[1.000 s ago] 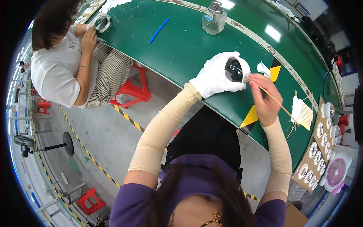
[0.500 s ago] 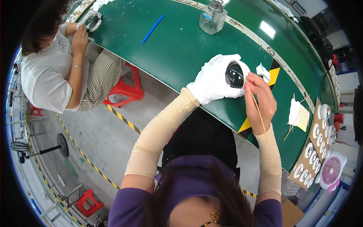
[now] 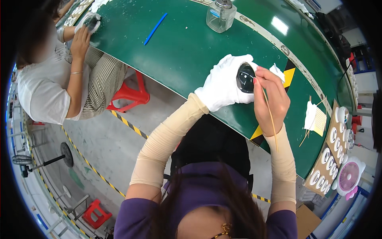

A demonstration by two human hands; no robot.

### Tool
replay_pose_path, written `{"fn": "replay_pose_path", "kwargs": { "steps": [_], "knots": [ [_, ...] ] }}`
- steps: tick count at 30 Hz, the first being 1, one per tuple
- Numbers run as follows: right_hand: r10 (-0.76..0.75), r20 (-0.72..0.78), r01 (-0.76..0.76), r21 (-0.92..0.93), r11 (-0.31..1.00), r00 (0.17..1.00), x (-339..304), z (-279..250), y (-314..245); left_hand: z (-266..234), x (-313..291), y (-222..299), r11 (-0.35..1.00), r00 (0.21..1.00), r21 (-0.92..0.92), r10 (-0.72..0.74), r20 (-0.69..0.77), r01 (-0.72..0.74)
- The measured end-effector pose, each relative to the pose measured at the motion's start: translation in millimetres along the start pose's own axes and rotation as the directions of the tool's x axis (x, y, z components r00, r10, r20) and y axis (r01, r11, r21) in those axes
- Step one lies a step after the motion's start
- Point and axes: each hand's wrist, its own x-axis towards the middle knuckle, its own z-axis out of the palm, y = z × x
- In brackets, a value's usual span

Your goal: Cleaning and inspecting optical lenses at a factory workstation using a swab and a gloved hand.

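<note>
My left hand [image 3: 223, 84], in a white glove, is closed around a glossy black dome-shaped piece [image 3: 246, 78] held over the green table's near edge. Bright reflections show on its dark face, and the glove hides most of its rim. My bare right hand [image 3: 272, 97] pinches a thin wooden stick [image 3: 271, 121] between thumb and fingers at the dome's right edge. The stick's long end slants down past my wrist. Its upper tip lies by the dome; whether it touches the surface I cannot tell.
A crumpled white cloth [image 3: 277, 72] lies beyond my right hand. Farther right are sticks with a yellow pad [image 3: 319, 122] and a board of white rings [image 3: 317, 179] near a pink fan [image 3: 349, 177]. A glass bottle [image 3: 221, 18] and blue stick [image 3: 155, 28] lie ahead. A co-worker [image 3: 47, 85] sits left.
My right hand has shifted slightly left and up, its fingers now nearer the dome's right edge. The left hand keeps its hold. The whole view has turned a little.
</note>
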Motion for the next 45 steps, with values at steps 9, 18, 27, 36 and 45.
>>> {"fn": "replay_pose_path", "kwargs": {
  "steps": [9, 18, 27, 36, 45],
  "knots": [
    [-0.071, -0.043, 0.07, -0.034, 0.997, 0.997, 6, 2, 8, 0, 3, 1, 0.998, 0.999, -0.053, -0.022, 0.04, 0.024],
    [-0.094, 0.068, 0.105, -0.181, 0.978, 0.993, -16, -10, -6, 0, 0, 0, 1.0, 1.0, -0.012, 0.021, -0.007, -0.021],
    [0.527, 0.053, -0.487, 0.47, 0.736, 0.848, -19, -25, 2, -2, -3, 4, 0.997, 1.0, 0.079, 0.006, -0.009, -0.005],
    [0.186, 0.078, -0.198, 0.182, 0.963, 0.979, -25, -23, -1, -4, -1, 5, 0.995, 0.999, -0.085, -0.049, 0.024, 0.051],
    [0.203, -0.089, -0.19, 0.141, 0.972, 0.975, -38, -6, 1, -7, -2, 9, 0.997, 0.997, -0.069, -0.041, 0.071, 0.046]
  ]
}}
